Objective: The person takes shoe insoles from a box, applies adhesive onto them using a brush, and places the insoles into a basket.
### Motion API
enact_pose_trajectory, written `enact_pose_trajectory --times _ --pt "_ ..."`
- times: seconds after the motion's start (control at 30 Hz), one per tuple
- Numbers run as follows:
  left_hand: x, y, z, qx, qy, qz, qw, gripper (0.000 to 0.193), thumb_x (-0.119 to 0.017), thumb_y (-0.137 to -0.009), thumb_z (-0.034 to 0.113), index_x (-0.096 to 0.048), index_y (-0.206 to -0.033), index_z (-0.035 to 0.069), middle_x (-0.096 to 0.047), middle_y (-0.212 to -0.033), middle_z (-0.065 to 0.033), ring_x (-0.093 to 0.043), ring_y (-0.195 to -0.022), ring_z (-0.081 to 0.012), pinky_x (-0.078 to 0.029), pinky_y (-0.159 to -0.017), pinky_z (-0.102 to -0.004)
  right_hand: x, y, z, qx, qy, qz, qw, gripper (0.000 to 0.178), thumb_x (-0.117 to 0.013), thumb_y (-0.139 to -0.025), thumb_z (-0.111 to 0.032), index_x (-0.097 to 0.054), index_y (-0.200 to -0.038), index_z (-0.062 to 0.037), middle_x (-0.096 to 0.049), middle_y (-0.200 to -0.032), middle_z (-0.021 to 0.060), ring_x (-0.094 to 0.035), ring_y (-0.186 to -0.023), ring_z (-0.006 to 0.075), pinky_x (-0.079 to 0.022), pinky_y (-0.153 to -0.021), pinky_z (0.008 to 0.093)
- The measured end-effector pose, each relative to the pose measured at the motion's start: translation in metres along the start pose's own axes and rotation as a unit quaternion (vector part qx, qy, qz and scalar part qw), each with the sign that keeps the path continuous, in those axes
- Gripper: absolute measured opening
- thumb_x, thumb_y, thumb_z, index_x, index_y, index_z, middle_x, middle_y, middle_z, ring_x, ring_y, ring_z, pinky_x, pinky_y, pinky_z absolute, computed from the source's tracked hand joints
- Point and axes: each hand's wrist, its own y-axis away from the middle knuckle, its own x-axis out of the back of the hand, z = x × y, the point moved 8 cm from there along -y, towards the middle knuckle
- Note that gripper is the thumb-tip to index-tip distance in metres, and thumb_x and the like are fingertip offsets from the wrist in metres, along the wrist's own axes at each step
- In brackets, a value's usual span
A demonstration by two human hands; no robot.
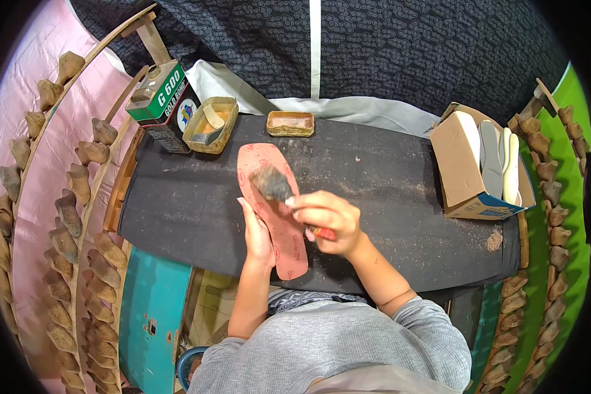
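A long pinkish-red insole board [284, 233] with rounded ends and darker printed marks lies lengthwise away from me over the dark table. My left hand [259, 238] grips its left edge, with the thumb side along the rim and some fingers hidden beneath. In my right hand [328, 220] is a brush [274, 184], held by its red handle. The brush's dark, loose bristles are over the far half of the board and look slightly blurred; whether they press on it, I cannot tell.
Behind on the left stand a green-and-black metal can [164, 105] and a yellowed tub [228, 125] holding a spatula [210, 136]. A small shallow tray [290, 114] sits at the back edge. A cardboard box [454, 167] of soles stands right. Racks of wooden shoe lasts [62, 243] flank the table.
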Motion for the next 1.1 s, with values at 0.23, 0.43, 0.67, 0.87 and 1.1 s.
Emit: enact_pose_trajectory --times 0.23,0.43,0.67,0.87,1.1 --pt "0.024 -0.006 0.022 -0.014 -0.029 0.071 0.997 0.079 -0.016 -0.09 0.068 -0.038 -0.132 0.005 -0.06 -0.107 -0.0151 -0.064 -0.078 -0.0265 -0.054 -0.068 -0.0384 -0.018 0.019 -0.014 0.011 -0.059 -0.067 0.996 0.018 -0.065 -0.067 -0.008 -0.063 -0.083 -0.0001 -0.066 -0.085 0.0159 -0.066 -0.069 0.0275 -0.052 -0.058 0.0331" --pt "0.0 0.006 0.008 -0.019 0.01 0.009 1.0 0.072 -0.017 -0.095 0.06 -0.031 -0.138 0.004 -0.047 -0.13 -0.0117 -0.049 -0.116 -0.0226 -0.042 -0.097 -0.0349 0.007 -0.009 -0.011 0.032 -0.008 0.067 0.997 0.017 -0.062 -0.084 -0.017 -0.059 -0.09 -0.0012 -0.066 -0.091 0.0174 -0.066 -0.076 0.0283 -0.054 -0.063 0.0342" --pt "0.0 0.01 0.012 -0.02 -0.004 -0.003 1.0 0.068 -0.02 -0.096 0.057 -0.03 -0.14 0.006 -0.046 -0.132 -0.0104 -0.046 -0.12 -0.0216 -0.038 -0.101 -0.0345 -0.009 -0.005 -0.017 0.056 -0.002 0.02 0.998 0.016 -0.063 -0.079 -0.013 -0.062 -0.086 0.0009 -0.065 -0.091 0.018 -0.065 -0.068 0.0273 -0.051 -0.059 0.0331" --pt "0.019 0.004 0.023 -0.015 -0.025 0.052 0.998 0.074 -0.015 -0.093 0.063 -0.037 -0.131 0.004 -0.059 -0.109 -0.0158 -0.064 -0.072 -0.0276 -0.054 -0.067 -0.0383 -0.023 0.006 -0.019 0.017 -0.052 -0.055 0.997 0.018 -0.067 -0.064 -0.008 -0.063 -0.08 -0.0003 -0.066 -0.082 0.0135 -0.065 -0.068 0.0262 -0.052 -0.058 0.033" --pt "0.001 0.006 0.035 -0.044 0.1 0.075 0.991 0.072 -0.014 -0.093 0.063 -0.04 -0.128 0.005 -0.063 -0.091 -0.0165 -0.064 -0.071 -0.0273 -0.054 -0.065 -0.038 -0.019 0.001 -0.021 0.036 -0.036 -0.016 0.999 0.02 -0.065 -0.066 -0.003 -0.063 -0.086 -0.0002 -0.066 -0.092 0.0136 -0.065 -0.07 0.0273 -0.053 -0.063 0.0337"
